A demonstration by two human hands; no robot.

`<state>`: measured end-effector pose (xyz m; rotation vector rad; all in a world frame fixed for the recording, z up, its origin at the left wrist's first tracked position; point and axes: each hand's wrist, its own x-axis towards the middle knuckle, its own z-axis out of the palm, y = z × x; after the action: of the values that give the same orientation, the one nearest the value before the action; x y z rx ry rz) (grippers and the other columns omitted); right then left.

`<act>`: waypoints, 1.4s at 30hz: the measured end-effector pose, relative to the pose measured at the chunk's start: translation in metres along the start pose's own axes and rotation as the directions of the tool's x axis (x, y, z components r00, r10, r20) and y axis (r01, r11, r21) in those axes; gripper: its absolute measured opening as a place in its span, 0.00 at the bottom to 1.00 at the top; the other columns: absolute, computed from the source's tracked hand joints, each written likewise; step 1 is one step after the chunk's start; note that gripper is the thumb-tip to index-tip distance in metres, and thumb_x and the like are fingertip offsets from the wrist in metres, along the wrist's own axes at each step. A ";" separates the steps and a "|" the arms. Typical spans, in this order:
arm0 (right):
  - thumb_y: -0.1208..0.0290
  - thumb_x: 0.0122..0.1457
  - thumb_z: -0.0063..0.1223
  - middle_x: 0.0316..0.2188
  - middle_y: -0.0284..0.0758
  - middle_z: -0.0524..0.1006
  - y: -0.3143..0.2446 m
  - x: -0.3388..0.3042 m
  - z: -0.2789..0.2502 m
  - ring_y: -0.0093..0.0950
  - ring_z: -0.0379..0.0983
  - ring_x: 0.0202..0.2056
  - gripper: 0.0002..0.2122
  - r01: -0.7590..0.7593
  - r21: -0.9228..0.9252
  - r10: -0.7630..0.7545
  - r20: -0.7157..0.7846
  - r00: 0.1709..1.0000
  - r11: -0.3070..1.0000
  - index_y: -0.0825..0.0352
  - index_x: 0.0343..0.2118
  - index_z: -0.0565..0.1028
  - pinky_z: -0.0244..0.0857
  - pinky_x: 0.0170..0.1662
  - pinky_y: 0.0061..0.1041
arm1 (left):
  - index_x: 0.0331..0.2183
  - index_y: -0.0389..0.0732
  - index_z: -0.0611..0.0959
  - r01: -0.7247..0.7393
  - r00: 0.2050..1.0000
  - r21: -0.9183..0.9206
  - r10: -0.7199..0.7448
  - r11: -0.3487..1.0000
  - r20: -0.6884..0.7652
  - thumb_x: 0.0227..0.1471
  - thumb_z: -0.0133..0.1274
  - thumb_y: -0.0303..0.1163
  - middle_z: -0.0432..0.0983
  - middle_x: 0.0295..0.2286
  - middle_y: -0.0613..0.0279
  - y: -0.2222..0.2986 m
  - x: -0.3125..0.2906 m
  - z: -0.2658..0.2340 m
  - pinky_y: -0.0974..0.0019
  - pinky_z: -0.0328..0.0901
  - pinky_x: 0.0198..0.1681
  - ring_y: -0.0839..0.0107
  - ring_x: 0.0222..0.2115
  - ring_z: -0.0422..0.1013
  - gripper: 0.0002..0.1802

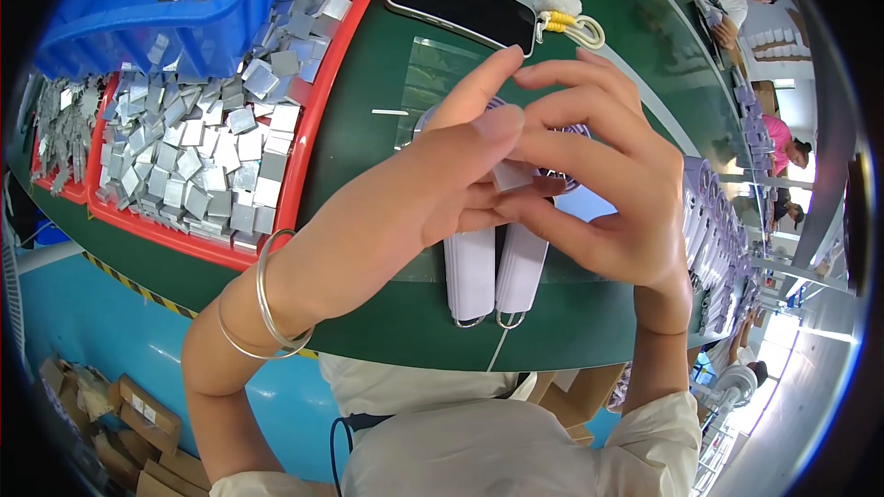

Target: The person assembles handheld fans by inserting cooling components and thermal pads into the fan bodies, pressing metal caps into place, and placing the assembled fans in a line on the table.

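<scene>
My left hand (414, 170) and my right hand (608, 156) meet above the green table. Between the fingertips shows a small pale square piece (512, 175). My right thumb and curled fingers close round this piece. The left index finger and thumb reach forward, while its other fingers curl in beside the piece; what they grip is partly hidden. Under the hands lie two lavender straps (471, 276) side by side, with metal loops at their near ends. A purplish round part (575, 132) shows behind my right fingers, mostly covered.
A red tray (318, 97) of silvery square metal pieces (198, 166) stands left, with a blue bin (230, 28) of round metal parts over its far end. A phone (460, 5), a white pompom with cord (559, 2) and a clear sheet (428, 83) lie beyond. Lavender items (709, 230) are stacked right.
</scene>
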<state>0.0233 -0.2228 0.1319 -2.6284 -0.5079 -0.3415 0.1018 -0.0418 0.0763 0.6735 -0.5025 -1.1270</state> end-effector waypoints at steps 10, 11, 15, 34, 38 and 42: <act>0.75 0.39 0.68 0.32 0.35 0.78 -0.002 0.006 0.004 0.43 0.75 0.48 0.14 0.053 -0.099 -0.055 -0.021 0.998 0.994 0.66 0.33 0.82 0.59 0.58 0.51 | 0.68 0.36 0.42 -0.050 0.997 -0.030 0.048 0.998 -0.060 0.67 0.35 0.47 0.66 0.55 0.48 -0.001 -0.006 -0.005 0.54 0.67 0.54 0.56 0.52 0.71 0.40; 0.75 0.39 0.68 0.32 0.35 0.78 0.000 0.005 0.004 0.43 0.75 0.48 0.14 0.053 -0.099 -0.055 -0.019 0.998 0.994 0.66 0.33 0.82 0.59 0.58 0.51 | 0.67 0.36 0.45 -0.007 0.995 -0.017 0.005 1.000 -0.102 0.66 0.36 0.46 0.70 0.52 0.49 0.002 -0.008 -0.007 0.56 0.70 0.50 0.58 0.48 0.73 0.38; 0.77 0.42 0.67 0.33 0.36 0.79 0.018 -0.003 -0.002 0.41 0.75 0.47 0.13 -0.045 0.012 0.046 -0.088 0.995 0.999 0.68 0.35 0.80 0.62 0.56 0.45 | 0.61 0.38 0.63 0.041 0.954 0.456 0.101 0.889 -0.282 0.56 0.46 0.29 0.74 0.41 0.57 0.029 -0.003 -0.002 0.72 0.70 0.34 0.73 0.32 0.72 0.31; 0.79 0.39 0.68 0.35 0.35 0.77 0.014 -0.006 0.032 0.41 0.73 0.50 0.16 -0.099 -0.192 0.096 -0.022 0.995 0.976 0.65 0.35 0.80 0.59 0.59 0.45 | 0.55 0.36 0.70 0.017 0.945 0.955 0.306 0.297 -0.113 0.41 0.66 0.30 0.72 0.47 0.48 -0.016 0.005 -0.023 0.58 0.66 0.51 0.49 0.46 0.71 0.38; 0.80 0.37 0.69 0.34 0.35 0.77 0.013 -0.005 0.031 0.41 0.73 0.50 0.16 -0.103 -0.205 0.101 -0.021 0.995 0.973 0.66 0.34 0.81 0.61 0.57 0.43 | 0.54 0.36 0.71 0.017 0.941 0.954 0.317 0.301 -0.117 0.41 0.66 0.28 0.73 0.47 0.48 -0.016 0.005 -0.021 0.58 0.66 0.50 0.49 0.45 0.72 0.38; 0.80 0.37 0.69 0.33 0.35 0.77 0.013 -0.005 0.031 0.41 0.73 0.49 0.17 -0.095 -0.195 0.092 -0.023 0.995 0.976 0.66 0.34 0.81 0.63 0.55 0.41 | 0.54 0.37 0.72 0.018 0.936 0.951 0.328 0.309 -0.124 0.40 0.66 0.28 0.74 0.47 0.48 -0.017 0.005 -0.019 0.58 0.67 0.50 0.49 0.46 0.72 0.37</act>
<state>0.0287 -0.2213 0.0983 -2.8264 -0.3602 -0.3973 0.1055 -0.0465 0.0504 1.7881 -0.9631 -0.3789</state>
